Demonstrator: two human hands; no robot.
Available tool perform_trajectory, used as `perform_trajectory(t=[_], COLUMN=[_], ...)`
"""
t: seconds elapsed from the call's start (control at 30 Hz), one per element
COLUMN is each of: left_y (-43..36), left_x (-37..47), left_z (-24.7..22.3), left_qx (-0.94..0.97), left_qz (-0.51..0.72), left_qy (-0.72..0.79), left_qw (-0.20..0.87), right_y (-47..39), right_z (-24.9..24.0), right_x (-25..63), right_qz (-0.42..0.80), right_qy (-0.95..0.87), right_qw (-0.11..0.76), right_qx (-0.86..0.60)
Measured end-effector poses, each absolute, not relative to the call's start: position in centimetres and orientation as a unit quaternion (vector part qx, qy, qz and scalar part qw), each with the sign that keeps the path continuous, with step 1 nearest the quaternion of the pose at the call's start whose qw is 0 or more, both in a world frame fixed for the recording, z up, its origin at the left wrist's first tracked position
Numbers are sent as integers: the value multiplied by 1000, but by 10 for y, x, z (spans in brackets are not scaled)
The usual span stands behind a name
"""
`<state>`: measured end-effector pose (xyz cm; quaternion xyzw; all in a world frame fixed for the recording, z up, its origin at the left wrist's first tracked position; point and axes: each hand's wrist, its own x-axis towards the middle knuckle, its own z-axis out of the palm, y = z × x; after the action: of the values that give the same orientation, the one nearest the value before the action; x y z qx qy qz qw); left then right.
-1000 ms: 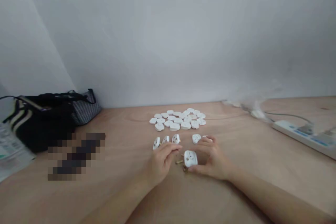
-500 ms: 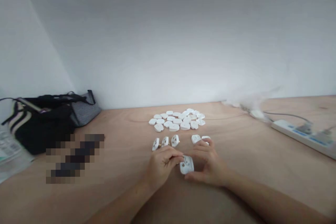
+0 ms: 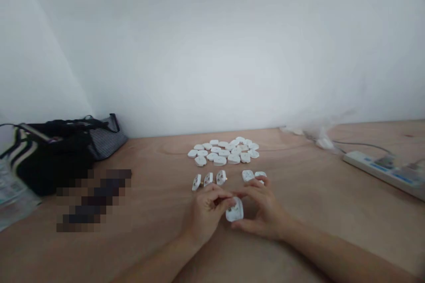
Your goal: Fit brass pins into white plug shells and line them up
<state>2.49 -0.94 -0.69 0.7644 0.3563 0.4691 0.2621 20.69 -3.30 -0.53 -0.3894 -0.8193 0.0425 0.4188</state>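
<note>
A white plug piece [image 3: 235, 211] with its inner side showing is between my two hands near the front middle of the table. My left hand [image 3: 209, 210] pinches at its upper left, thumb over the piece; any small part under the fingertips is hidden. My right hand [image 3: 262, 212] grips the same piece from the right, thumb at its lower edge and fingers curved round behind. Just beyond my left hand stand three white plug pieces [image 3: 208, 179] in a row. Two more white pieces [image 3: 247, 175] lie beyond my right hand, the right one partly covered by its fingers.
Farther back is a cluster of several white plug covers [image 3: 224, 153]. A black bag [image 3: 56, 154] and a clear plastic bag [image 3: 16, 194] sit at the left, near a pixelated dark patch. A power strip [image 3: 381, 169] with cables and crumpled plastic [image 3: 322, 135] lie at the right.
The held plug piece has shifted slightly left and tilted, and my left thumb has moved over its top. My right thumb has dropped slightly lower. The pieces on the table stay put.
</note>
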Motion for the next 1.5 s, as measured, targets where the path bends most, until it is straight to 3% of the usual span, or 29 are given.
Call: perform_trajectory(t=[0.17, 0.3, 0.43, 0.6, 0.83, 1.5], left_y=[-5, -5, -7, -5, 0, -3], left_x=[15, 5, 5, 2, -1, 3], left_z=[1, 16, 18, 16, 15, 14], left_qx=[756, 849, 878, 882, 844, 842], left_qz=[460, 336, 301, 319, 341, 324], left_qy=[353, 320, 303, 295, 367, 380], left_qw=[303, 253, 218, 181, 192, 203], right_y=[-30, -27, -25, -24, -25, -28], right_z=[-11, -14, -16, -12, -5, -4], right_x=[210, 213, 214, 217, 221, 208], right_qz=[44, 48, 59, 78, 114, 138], right_qy=[-809, -811, -815, -822, -851, -875], right_qw=[429, 425, 422, 405, 280, 278], right_qx=[-398, -400, -393, -392, -430, -371])
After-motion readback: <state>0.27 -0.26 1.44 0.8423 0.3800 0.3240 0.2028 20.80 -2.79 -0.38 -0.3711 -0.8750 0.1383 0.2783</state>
